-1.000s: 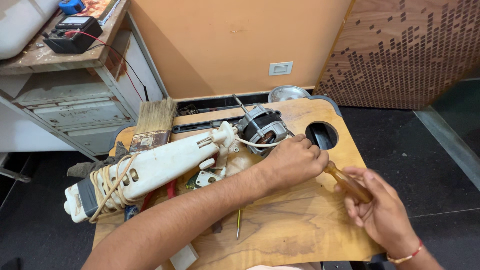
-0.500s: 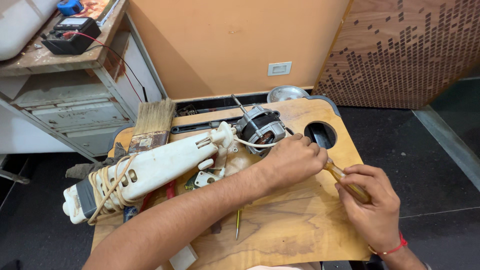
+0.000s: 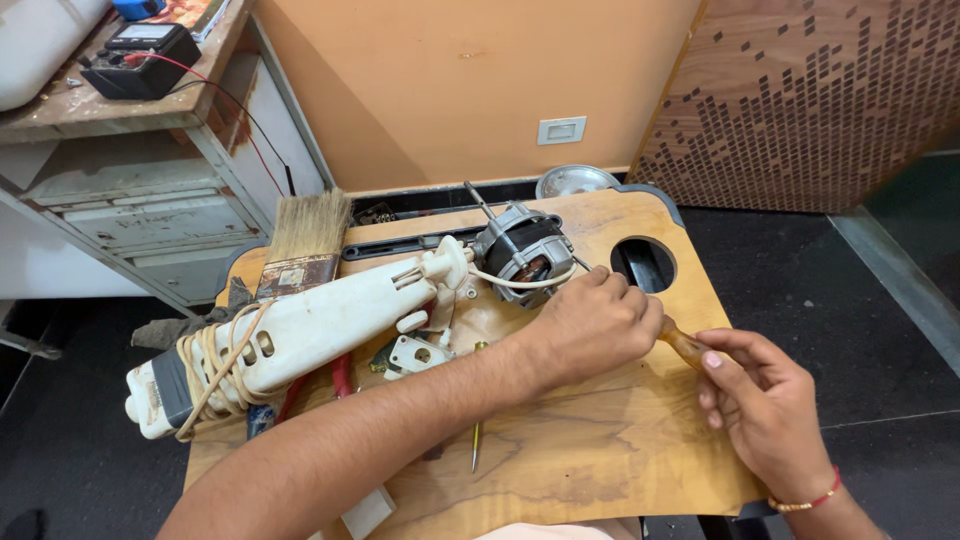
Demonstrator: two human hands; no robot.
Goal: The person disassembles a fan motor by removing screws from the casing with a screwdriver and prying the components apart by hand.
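Note:
A grey fan motor (image 3: 522, 250) with a thin shaft lies on a wooden board (image 3: 600, 460), joined by a white wire to a white plastic fan housing (image 3: 310, 322) wound with cord. My left hand (image 3: 595, 325) reaches across the board, its fingers curled over the shaft of a screwdriver right beside the motor. My right hand (image 3: 765, 405) pinches the screwdriver's amber handle (image 3: 683, 343) at the board's right edge. The tool's tip is mostly hidden under my left hand.
A paint brush (image 3: 300, 245), a small white plastic part (image 3: 418, 355) and a second thin screwdriver (image 3: 475, 440) lie on the board, which has a round hole (image 3: 642, 263). A metal bowl (image 3: 575, 180) sits behind. A multimeter (image 3: 140, 55) rests on the left shelf.
My right hand has shifted its fingers a little along the amber handle. My left hand stays curled beside the motor.

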